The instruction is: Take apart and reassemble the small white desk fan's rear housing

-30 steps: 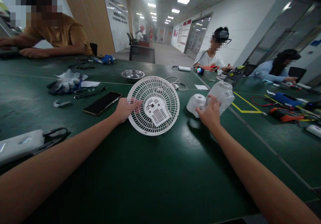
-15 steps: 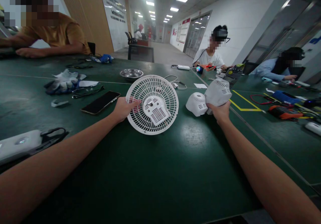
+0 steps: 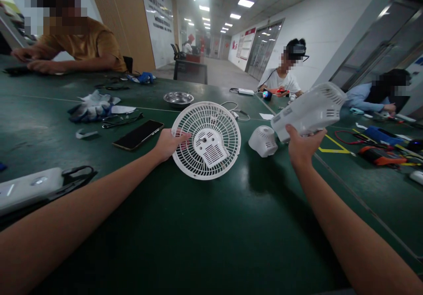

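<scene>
My left hand [image 3: 172, 144] grips the left rim of a round white fan grille [image 3: 231, 130], thumb over its slats. The grille stands tilted toward me, with a slotted plate at its centre. On the right, my right hand [image 3: 304, 147] is closed around a long white plastic fan housing [image 3: 307, 110], raised off the table and slanting up to the right, with vent slots at its far end. A smaller white vented cover [image 3: 263, 141] sits on the table between the grille and the housing, apart from both hands.
Left of the grille lie a black phone [image 3: 139, 134], work gloves [image 3: 92, 106] and a white device [image 3: 29, 191] with a strap. A metal bowl [image 3: 178, 98] stands behind the grille. An orange-black meter [image 3: 381, 155] lies at right. Several people sit around the green table [image 3: 198, 229].
My right hand has lifted the fan housing off the table and tipped it up to the right, away from the small cover. My left hand still holds the grille; the view has shifted slightly.
</scene>
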`<state>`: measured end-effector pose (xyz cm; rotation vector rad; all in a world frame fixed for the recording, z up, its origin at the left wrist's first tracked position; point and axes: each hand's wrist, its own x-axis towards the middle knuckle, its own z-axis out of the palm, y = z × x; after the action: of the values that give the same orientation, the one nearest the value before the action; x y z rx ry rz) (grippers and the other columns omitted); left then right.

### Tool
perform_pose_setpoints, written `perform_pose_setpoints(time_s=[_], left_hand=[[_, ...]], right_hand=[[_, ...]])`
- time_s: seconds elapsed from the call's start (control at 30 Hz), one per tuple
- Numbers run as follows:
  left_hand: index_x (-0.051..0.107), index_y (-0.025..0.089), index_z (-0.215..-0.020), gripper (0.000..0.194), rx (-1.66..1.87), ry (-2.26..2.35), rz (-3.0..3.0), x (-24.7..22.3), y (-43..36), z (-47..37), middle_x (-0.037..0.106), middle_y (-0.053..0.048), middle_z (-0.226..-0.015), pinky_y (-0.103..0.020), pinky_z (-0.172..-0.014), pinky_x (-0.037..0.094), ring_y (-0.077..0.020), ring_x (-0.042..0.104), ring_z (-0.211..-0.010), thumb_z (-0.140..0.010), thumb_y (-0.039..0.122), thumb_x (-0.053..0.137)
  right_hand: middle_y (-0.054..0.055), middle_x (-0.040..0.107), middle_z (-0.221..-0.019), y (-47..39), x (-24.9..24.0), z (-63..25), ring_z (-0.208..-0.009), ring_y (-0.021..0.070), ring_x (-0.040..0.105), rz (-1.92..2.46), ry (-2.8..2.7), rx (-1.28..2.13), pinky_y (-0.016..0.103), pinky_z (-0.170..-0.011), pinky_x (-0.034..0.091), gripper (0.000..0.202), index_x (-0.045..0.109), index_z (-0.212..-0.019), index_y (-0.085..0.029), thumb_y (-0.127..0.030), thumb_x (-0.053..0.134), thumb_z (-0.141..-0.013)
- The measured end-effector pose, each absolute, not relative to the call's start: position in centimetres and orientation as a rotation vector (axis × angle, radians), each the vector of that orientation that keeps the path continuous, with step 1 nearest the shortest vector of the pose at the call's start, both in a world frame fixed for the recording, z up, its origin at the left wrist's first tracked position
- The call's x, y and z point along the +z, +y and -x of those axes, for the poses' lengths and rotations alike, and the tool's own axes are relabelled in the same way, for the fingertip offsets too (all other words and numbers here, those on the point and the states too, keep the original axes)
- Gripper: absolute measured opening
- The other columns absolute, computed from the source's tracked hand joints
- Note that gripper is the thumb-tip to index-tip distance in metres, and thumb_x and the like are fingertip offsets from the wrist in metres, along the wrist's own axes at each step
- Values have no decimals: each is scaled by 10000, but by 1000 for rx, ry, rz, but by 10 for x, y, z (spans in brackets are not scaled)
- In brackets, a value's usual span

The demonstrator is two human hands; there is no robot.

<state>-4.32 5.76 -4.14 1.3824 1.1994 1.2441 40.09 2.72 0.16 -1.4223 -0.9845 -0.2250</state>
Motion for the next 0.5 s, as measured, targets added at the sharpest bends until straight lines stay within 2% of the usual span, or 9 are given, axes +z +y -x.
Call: perform_pose_setpoints(time_s=[0.17, 0.3, 0.5], left_hand=[[772, 120, -898, 236, 1243, 1207, -1396, -42, 58, 44, 786, -119, -815, -328, -615, 611, -213, 736, -659, -767, 300, 847], [770, 117, -897, 263, 1239, 1195, -1413, -44, 60, 46, 781, -112, -805, -332, -618, 614, -212, 731, -659, -765, 328, 856], [759, 127, -884, 234, 1232, 1210, -1383, -42, 59, 45, 783, -110, -817, -326, -624, 613, -203, 727, -654, -765, 305, 854]], right_hand=[[179, 688, -1277, 18, -8, -367, -1169, 390, 673, 1677, -1118, -22, 571, -1033, 511, 822, 457, -1237, -234, -530, 883, -599], [188, 704, -1263, 15, -16, -358, -1139, 394, 679, 1729, -1140, 32, 576, -1026, 503, 828, 488, -1257, -224, -556, 875, -605], [145, 720, -1242, 20, -16, -388, -1078, 328, 702, 1631, -1101, -48, 516, -975, 545, 847, 501, -1287, -229, -524, 889, -595]])
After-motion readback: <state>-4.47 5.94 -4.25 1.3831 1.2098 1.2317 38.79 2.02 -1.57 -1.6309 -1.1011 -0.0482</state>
